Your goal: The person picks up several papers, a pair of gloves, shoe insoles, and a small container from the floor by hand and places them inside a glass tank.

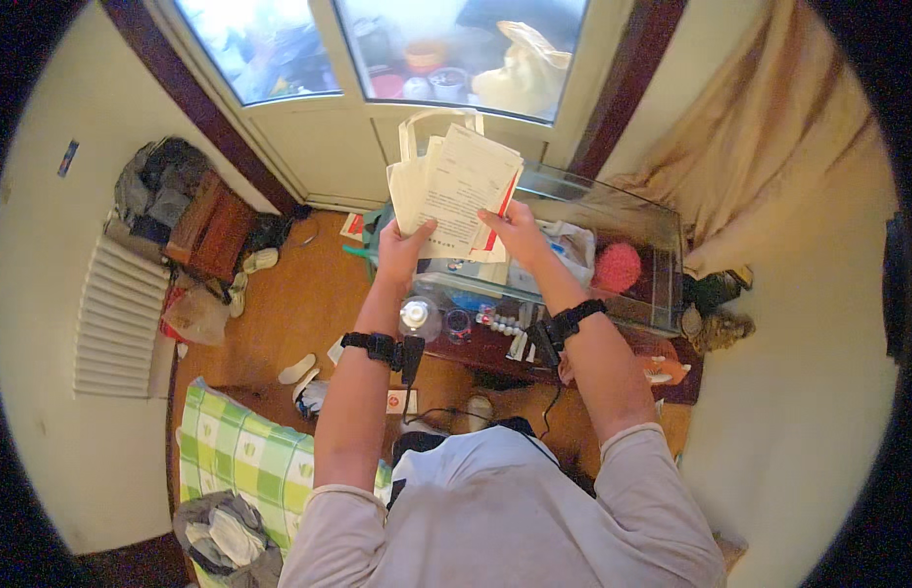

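Observation:
Both my arms reach forward, holding a bundle of printed papers [468,186] up over the low furniture ahead. My left hand [404,252] grips the lower left of the bundle, thumb on top. My right hand [520,233] pinches its right side, by a red strip along the sheet edges. Several sheets are fanned out, and the front one bears printed text. A pale looped handle [441,116] shows behind their top edge; what it belongs to is mostly hidden. The fingers beneath the papers cannot be seen.
Beyond the papers stands a glass tank [662,255] with a pink fuzzy ball [617,267] inside. A clear bottle [417,318] stands nearer me. At left are a radiator [121,318], a wooden cabinet [209,227] and a green checked cloth [245,446]. A curtain [769,127] hangs at right.

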Tool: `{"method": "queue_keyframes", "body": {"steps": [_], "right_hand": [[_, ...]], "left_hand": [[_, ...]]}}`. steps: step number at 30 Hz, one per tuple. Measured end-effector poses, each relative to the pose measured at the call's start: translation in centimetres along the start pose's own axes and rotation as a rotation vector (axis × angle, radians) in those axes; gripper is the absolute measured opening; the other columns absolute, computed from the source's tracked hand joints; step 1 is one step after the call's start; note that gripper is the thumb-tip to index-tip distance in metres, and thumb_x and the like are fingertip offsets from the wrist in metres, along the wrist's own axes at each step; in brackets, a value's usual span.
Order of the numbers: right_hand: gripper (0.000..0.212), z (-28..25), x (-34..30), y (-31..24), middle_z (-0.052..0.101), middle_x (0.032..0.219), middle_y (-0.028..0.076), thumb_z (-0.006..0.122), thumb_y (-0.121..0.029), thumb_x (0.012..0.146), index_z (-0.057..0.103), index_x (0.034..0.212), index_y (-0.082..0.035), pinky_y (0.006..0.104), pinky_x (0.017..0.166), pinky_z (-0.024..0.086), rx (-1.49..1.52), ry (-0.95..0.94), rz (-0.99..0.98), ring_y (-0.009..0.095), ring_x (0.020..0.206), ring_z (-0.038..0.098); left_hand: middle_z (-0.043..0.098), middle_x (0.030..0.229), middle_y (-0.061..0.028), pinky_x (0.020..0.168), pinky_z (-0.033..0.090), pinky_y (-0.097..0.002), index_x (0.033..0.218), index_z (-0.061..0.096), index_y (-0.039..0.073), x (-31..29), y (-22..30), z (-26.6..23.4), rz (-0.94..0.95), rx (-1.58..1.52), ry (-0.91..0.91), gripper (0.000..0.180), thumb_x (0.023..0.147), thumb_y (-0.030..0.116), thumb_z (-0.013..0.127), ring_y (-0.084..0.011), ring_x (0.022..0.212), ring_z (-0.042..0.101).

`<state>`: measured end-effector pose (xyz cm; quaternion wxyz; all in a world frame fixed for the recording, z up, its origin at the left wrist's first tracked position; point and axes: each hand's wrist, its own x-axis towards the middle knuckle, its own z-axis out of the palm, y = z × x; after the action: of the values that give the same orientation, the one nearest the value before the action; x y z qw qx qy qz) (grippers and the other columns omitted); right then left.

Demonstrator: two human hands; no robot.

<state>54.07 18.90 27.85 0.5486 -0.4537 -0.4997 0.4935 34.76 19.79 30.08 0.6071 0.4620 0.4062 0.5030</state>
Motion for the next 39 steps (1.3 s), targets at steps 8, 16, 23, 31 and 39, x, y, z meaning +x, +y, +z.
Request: {"method": "queue_keyframes", "body": {"steps": [8, 16, 23, 31, 39], "right_hand": [[0.024, -6.5, -2.8, 2.7, 0.059, 0.093, 0.006, 0.054, -0.008, 0.080, 0.052, 0.102, 0.002, 0.0253, 0.068, 0.046, 0.004, 0.173, -0.014, 0.011, 0.080, 0.055], [0.030, -7.8, -4.8, 7.6, 0.057, 0.085, 0.005, 0.058, -0.010, 0.075, 0.049, 0.101, 0.001, 0.0259, 0.057, 0.046, -0.014, 0.271, 0.023, 0.012, 0.072, 0.052], [0.030, -6.8, -4.8, 7.8, 0.055, 0.092, 0.003, 0.053, -0.003, 0.075, 0.048, 0.104, 0.000, 0.0247, 0.071, 0.043, -0.111, 0.323, 0.012, 0.010, 0.079, 0.052], [0.020, -5.3, -4.3, 7.2, 0.058, 0.081, 0.001, 0.053, -0.007, 0.074, 0.055, 0.093, -0.001, 0.0252, 0.062, 0.044, -0.255, 0.440, 0.057, 0.009, 0.071, 0.053], [0.017, -2.3, -5.0, 7.2, 0.055, 0.073, 0.000, 0.058, -0.010, 0.071, 0.056, 0.087, -0.003, 0.0272, 0.056, 0.043, -0.088, 0.485, 0.059, 0.011, 0.067, 0.051]], "left_hand": [[0.061, 0.091, -0.0057, 0.068, 0.045, -0.0249, 0.096, 0.057, -0.001, 3.0, -4.3, 5.6, -0.097, 0.067, -0.148, 0.024, 0.072, 0.002, 0.062, -0.0110, 0.076, 0.057], [0.060, 0.091, -0.0057, 0.071, 0.043, -0.0268, 0.098, 0.056, 0.000, 3.9, -8.1, 5.1, -0.136, 0.196, -0.289, 0.027, 0.072, 0.006, 0.062, -0.0132, 0.080, 0.055], [0.060, 0.093, -0.0059, 0.075, 0.043, -0.0272, 0.101, 0.055, 0.001, 4.7, -6.3, 4.9, -0.184, 0.299, -0.400, 0.031, 0.071, 0.008, 0.063, -0.0143, 0.084, 0.055], [0.059, 0.097, -0.0051, 0.079, 0.042, -0.0278, 0.103, 0.055, 0.002, 5.0, -7.3, 3.6, -0.158, 0.240, -0.422, 0.037, 0.068, 0.005, 0.066, -0.0145, 0.088, 0.054], [0.059, 0.095, -0.0033, 0.076, 0.042, -0.0272, 0.101, 0.057, 0.005, 4.8, -7.5, 1.6, -0.143, 0.346, -0.437, 0.034, 0.069, 0.010, 0.067, -0.0132, 0.087, 0.053]]}}
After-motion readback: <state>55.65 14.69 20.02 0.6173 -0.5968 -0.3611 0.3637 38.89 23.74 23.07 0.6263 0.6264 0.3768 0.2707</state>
